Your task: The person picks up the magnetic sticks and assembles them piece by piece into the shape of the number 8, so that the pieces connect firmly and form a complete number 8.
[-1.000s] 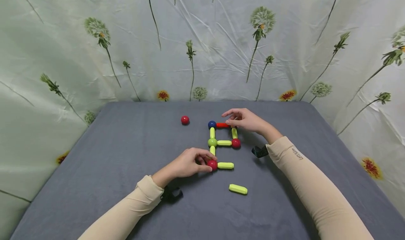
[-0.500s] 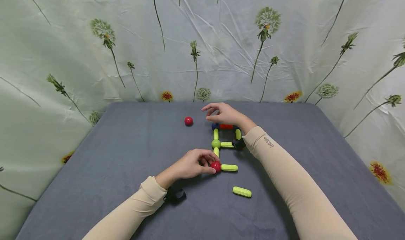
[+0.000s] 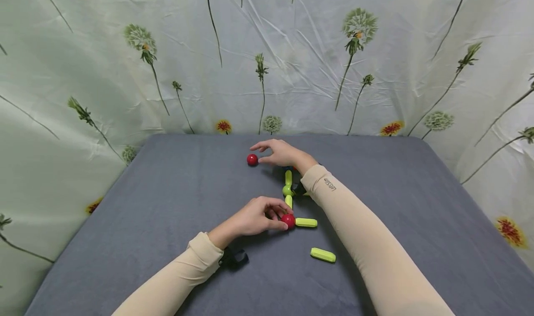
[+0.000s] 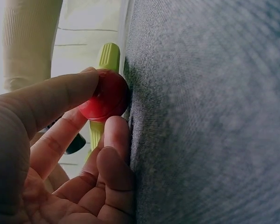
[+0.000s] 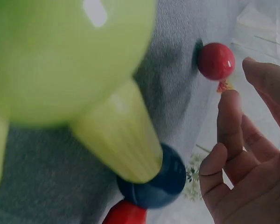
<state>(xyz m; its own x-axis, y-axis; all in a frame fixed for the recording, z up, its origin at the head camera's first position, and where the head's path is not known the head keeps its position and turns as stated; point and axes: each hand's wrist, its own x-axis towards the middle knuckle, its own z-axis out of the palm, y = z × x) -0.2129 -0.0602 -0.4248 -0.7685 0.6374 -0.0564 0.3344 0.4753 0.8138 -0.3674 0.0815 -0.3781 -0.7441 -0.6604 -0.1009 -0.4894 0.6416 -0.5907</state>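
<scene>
My left hand (image 3: 260, 216) pinches a red ball (image 4: 109, 95) between thumb and fingers, at the near corner of a joined figure of balls and rods. From that ball a yellow-green rod (image 3: 306, 222) sticks out to the right, and another rod (image 3: 289, 201) leads away to a green ball (image 3: 287, 190). My right hand (image 3: 281, 153) hovers with fingers spread beside a loose red ball (image 3: 252, 160), apart from it in the right wrist view. Below that hand lie a blue ball (image 5: 154, 179) and a red rod (image 5: 126, 213). The right forearm hides the figure's right side.
A loose yellow-green rod (image 3: 323, 255) lies nearer to me, right of centre. The grey cloth-covered table (image 3: 146, 214) ends at the back against a hanging flower-print curtain (image 3: 200, 75).
My right hand has moved left from the red rod at the figure's far side to beside the loose red ball. My left hand keeps its hold on the near red ball.
</scene>
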